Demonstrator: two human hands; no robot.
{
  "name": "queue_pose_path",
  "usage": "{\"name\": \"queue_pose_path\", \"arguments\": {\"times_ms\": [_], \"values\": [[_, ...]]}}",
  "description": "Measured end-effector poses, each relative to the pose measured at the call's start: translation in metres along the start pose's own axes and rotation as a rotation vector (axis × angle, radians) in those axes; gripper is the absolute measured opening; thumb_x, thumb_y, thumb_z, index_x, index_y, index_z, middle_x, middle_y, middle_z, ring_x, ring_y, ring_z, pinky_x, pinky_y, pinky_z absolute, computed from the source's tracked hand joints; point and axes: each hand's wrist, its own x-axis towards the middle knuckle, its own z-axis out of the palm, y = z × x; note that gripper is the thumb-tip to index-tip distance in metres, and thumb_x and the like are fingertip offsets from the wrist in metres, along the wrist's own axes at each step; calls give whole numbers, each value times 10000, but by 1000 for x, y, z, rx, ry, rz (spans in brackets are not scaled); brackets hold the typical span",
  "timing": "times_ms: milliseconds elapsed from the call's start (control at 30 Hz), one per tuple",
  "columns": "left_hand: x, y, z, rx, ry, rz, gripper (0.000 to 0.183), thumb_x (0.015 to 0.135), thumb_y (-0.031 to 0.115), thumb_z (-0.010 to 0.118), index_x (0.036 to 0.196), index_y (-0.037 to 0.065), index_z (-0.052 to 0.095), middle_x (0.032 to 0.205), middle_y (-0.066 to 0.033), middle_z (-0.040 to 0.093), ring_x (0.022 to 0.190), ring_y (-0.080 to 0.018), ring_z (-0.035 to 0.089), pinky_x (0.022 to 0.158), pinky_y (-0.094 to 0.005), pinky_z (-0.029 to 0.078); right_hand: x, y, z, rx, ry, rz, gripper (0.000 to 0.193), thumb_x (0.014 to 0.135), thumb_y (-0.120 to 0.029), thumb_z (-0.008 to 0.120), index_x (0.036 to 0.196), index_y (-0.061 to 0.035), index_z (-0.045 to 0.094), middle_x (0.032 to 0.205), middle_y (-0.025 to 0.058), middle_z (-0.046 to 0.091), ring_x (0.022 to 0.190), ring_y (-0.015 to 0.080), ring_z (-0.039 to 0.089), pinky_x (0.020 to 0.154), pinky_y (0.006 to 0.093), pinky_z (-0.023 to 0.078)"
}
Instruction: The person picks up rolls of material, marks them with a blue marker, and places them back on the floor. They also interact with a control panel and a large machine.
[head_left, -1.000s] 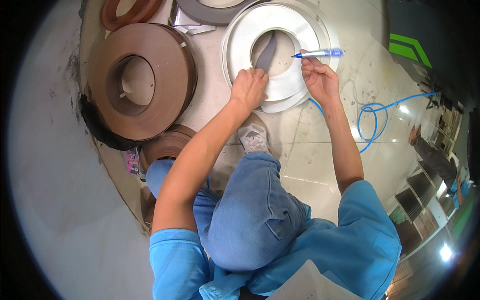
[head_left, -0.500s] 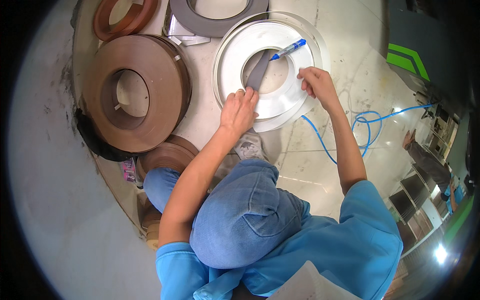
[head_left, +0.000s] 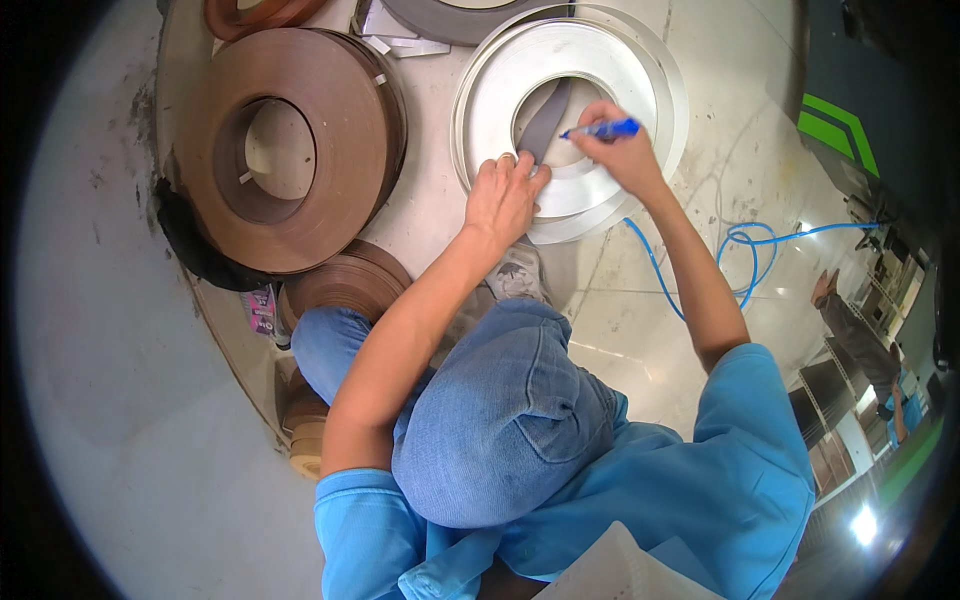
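A large flat white roll of strip material (head_left: 600,188) lies on the floor ahead of me, its round middle open. A grey strip (head_left: 545,125) runs across that opening. My left hand (head_left: 505,197) is closed on the near end of the grey strip, at the left inner rim of the roll; part of the grip is hidden under the fingers. Over the right side of the opening, my right hand (head_left: 622,155) grips a blue marker (head_left: 622,128) between thumb and fingers. The marker's point faces left toward the grey strip, apart from it.
A large brown roll (head_left: 345,150) lies left, partly over a smaller brown roll (head_left: 345,285). A grey roll (head_left: 470,25) and a reddish-brown one (head_left: 262,18) sit farther back. A thin blue hose (head_left: 745,240) loops on the floor at right. Someone stands far right (head_left: 860,345).
My right hand has picked the marker up off the white roll and moved it toward the grey strip. The left hand stays on the strip. The whole view has shifted slightly.
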Motion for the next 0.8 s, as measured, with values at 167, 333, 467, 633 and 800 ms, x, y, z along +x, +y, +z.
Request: {"name": "queue_pose_path", "arguments": {"times_ms": [167,333,467,633,800], "values": [[1,-1,1,-10,39,2,491,773,286,821,1209,173,626,1142,-74,598,1040,-268,644,841,-404,519,-11,24,0,-207,-124,200,230,879,-250,790,894,-69,649,713,-19,614,654,66,540,610,252,441],[0,1,3,18,-16,-10,470,823,279,775,1261,180,639,1187,-58,590,1095,-222,601,859,-370,471,-5,39,1,-238,-155,236,231,865,-247,791,867,-65,650,696,-9,625,629,75,547,589,272,441],[1,0,4,-7,12,0,474,799,272,795,1234,173,637,1181,-66,591,1072,-237,617,847,-382,489,-3,42,0,-288,-161,196,229,863,-248,791,855,-63,656,681,0,622,621,83,561,588,272,446],[1,-2,3,-41,17,12,499,751,263,832,1193,156,627,1159,-86,595,1039,-271,646,825,-408,527,-4,40,-1,-157,-132,239,238,858,-240,791,856,-42,659,704,1,627,635,97,532,605,280,441],[1,-3,4,-25,67,26,507,747,273,832,1193,151,625,1148,-84,596,1021,-265,648,805,-402,525,-7,37,2,-356,-82,192,249,837,-273,776,868,-47,676,710,85,655,655,206,598,635,343,477]]}}
